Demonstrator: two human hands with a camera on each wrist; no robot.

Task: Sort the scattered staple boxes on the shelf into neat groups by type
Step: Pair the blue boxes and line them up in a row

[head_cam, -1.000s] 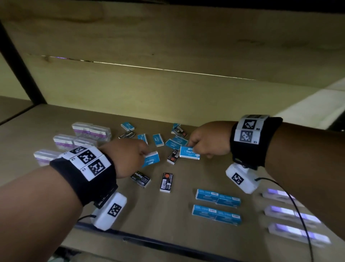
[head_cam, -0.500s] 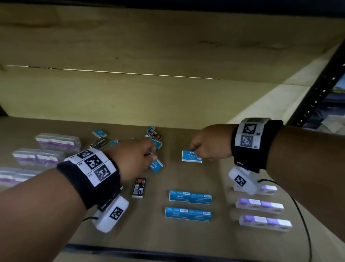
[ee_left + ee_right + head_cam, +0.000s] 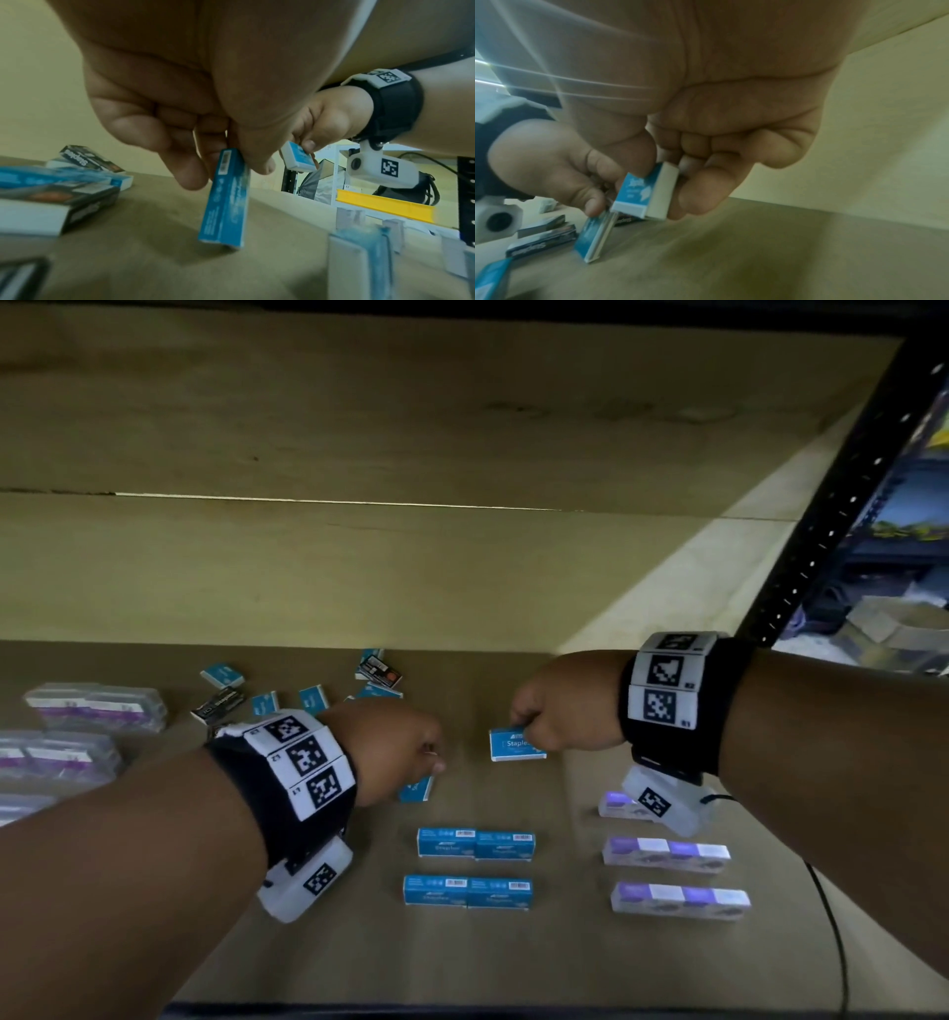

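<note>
My left hand (image 3: 405,752) pinches a small blue staple box (image 3: 417,789) by its top end, so it hangs upright just above the shelf (image 3: 226,201). My right hand (image 3: 554,711) pinches a second blue staple box (image 3: 516,745) by one end, lifted off the shelf (image 3: 644,194). Below them two rows of blue boxes (image 3: 475,843) (image 3: 467,891) lie side by side. Purple-and-white boxes (image 3: 667,854) lie in rows at the right. Scattered blue and black boxes (image 3: 313,698) (image 3: 221,703) lie behind my left hand.
Clear plastic cases with purple labels (image 3: 97,708) are stacked at the far left. The shelf's back wall (image 3: 359,567) rises behind the boxes. A black perforated upright (image 3: 842,495) bounds the right side. A cable (image 3: 837,937) trails from my right wrist camera.
Both hands have carried their blue boxes away from the scattered pile, toward the sorted blue rows. The head view has swung right, so the pile now sits farther left.
</note>
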